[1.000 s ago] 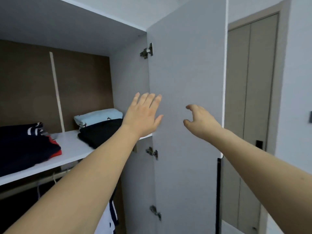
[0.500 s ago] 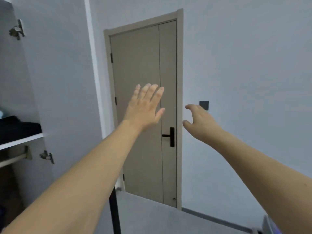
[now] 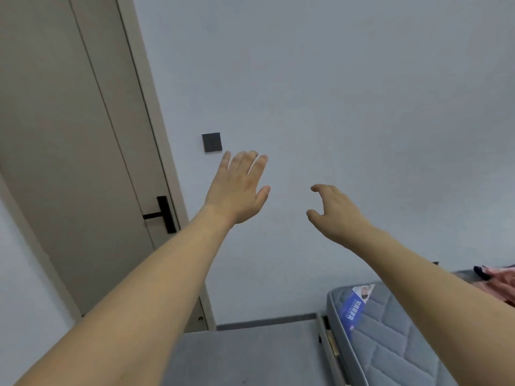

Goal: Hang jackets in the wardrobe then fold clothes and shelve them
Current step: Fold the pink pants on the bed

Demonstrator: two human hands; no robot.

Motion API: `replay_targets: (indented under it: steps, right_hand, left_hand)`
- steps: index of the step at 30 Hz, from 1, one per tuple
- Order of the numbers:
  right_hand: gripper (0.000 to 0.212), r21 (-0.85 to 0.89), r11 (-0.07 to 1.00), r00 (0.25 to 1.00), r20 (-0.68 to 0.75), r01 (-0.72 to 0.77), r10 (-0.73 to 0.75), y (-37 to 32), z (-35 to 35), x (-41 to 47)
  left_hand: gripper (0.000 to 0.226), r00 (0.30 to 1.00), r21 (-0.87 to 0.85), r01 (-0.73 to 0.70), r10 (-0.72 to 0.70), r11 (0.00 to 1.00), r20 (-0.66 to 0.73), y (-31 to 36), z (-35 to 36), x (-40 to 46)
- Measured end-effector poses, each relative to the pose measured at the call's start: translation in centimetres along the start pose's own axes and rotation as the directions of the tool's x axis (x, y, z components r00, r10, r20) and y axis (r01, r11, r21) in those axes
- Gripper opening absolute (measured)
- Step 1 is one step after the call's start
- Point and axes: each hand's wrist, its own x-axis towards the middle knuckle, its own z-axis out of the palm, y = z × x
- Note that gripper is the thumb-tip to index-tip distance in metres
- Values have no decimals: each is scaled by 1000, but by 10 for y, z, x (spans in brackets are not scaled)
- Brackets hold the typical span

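Two empty hands raised before a pale wall.
The left hand [image 3: 237, 190] is held flat with fingers straight; the right hand [image 3: 335, 211] has loosely curled fingers and grips nothing, the two apart. Pink clothes [image 3: 498, 284] lie on the bed [image 3: 390, 344] at lower right. A door [image 3: 69, 162] with a black handle [image 3: 163, 215] stands left, beside a dark wall switch [image 3: 212, 142].

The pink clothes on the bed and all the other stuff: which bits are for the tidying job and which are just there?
For the job:
pink clothes on the mattress
left hand, empty
right hand, empty

Just there:
door
door handle
wall switch
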Motion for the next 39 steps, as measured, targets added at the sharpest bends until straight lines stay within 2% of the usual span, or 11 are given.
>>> replay_targets:
  steps: [4,8,14,19,26,29,36,39]
  right_hand:
    - [58,-47,986,987,4,-158,158,88,-2,32]
    - [58,-60,944,946,-26,-323,322,183,-9,34]
    - [55,-39,782,783,-2,-622,623,328,-26,-16]
    - [58,3,663,662,-24,-749,749,435,-35,-32]
    - [58,64,534,533,-32,-843,846,593,-5,-20]
    - [55,66,495,485,-127,-866,865,697,24,-14]
    - [53,29,453,426,-287,-891,858,936,153,-48]
    - [54,93,456,386,-401,-885,831,1020,181,-63]
  left_hand:
    - [65,994,-137,-89,96,987,47,57,81,75]
    - [64,976,-299,-185,211,936,57,145,146,141]
    - [64,874,-420,-413,482,808,68,299,198,198]
    - [63,814,-481,-484,578,731,60,393,236,244]
    - [62,697,-552,-517,696,654,171,525,350,303]
    - [60,658,-618,-502,731,605,182,618,431,320]
    - [64,473,-711,-513,850,480,232,831,642,288]
    - [64,453,-744,-500,866,443,212,904,695,298]
